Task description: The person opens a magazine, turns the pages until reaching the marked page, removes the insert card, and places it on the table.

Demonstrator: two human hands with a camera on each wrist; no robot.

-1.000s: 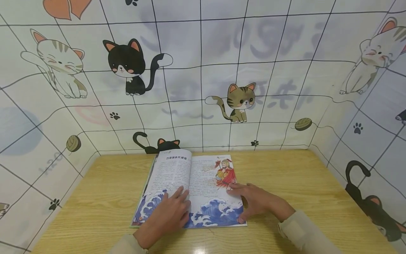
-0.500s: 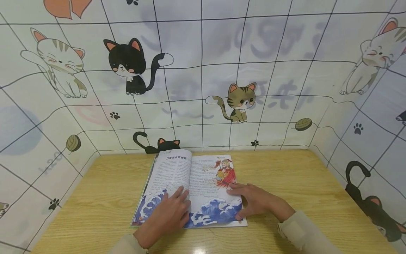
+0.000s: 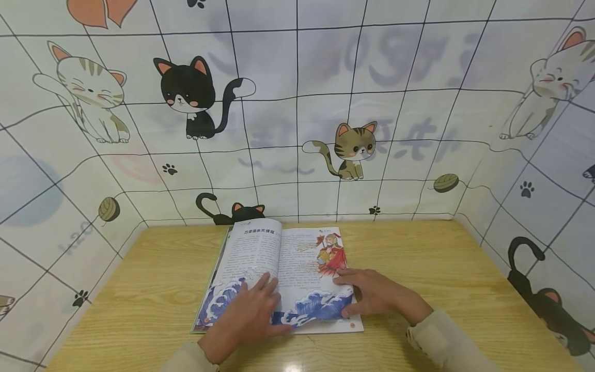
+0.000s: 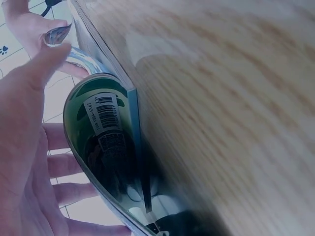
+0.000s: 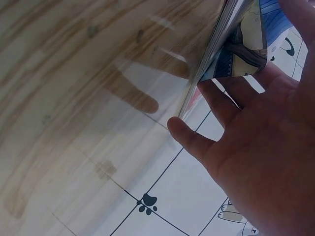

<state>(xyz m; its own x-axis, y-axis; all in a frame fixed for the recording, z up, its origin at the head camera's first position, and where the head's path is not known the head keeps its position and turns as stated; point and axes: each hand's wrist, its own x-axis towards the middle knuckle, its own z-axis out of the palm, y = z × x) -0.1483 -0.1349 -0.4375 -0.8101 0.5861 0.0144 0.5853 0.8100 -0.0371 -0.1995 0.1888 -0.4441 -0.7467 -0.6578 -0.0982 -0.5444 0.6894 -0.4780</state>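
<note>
An open illustrated book lies on the table, with blue waves along the bottom of both pages and a red-robed figure at the upper right. My left hand rests on the left page, fingers fairly straight, thumb reaching past the fold to the lower edge. At the right margin, my right hand pinches the right page, its lower corner bent up and baring the sheet below. In the left wrist view, a barcode label shows on the book's bowed cover. The right wrist view shows fingers at the page edges.
The wooden table extends on both sides of the book. Behind and beside it hangs a white gridded cloth printed with cats, paw prints and yarn balls.
My right thumb has slid up and left, curling the lower right page corner off the sheet beneath. My left thumb has stretched out rightward along the bottom edge.
</note>
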